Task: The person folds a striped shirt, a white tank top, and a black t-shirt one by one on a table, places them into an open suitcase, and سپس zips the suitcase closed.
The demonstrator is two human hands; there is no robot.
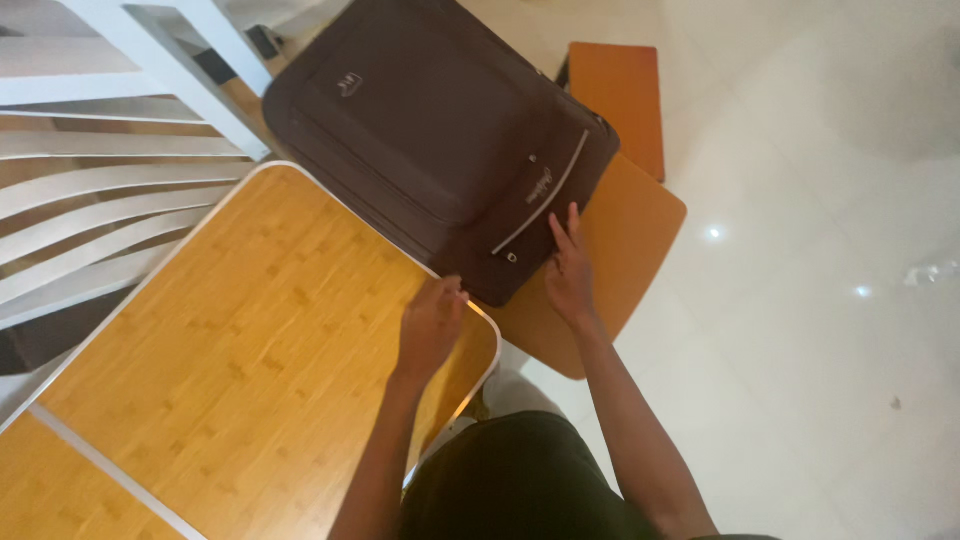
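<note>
A dark brown soft suitcase (420, 120) lies flat, partly on the corner of a wooden folding table (240, 340) and partly on an orange chair seat (630, 240). My right hand (568, 268) rests flat on the suitcase's near corner, fingers stretched along its edge beside a light trim stripe and a zipper pull. My left hand (430, 325) is curled at the table's corner, its fingertips touching the suitcase's lower edge. Whether it pinches a zipper pull is hidden.
A white slatted chair (90, 200) stands at the left behind the table. The orange chair's backrest (620, 100) shows beyond the suitcase. Glossy pale floor tiles (820, 250) spread to the right. My dark-clothed lap (520, 480) is at the bottom.
</note>
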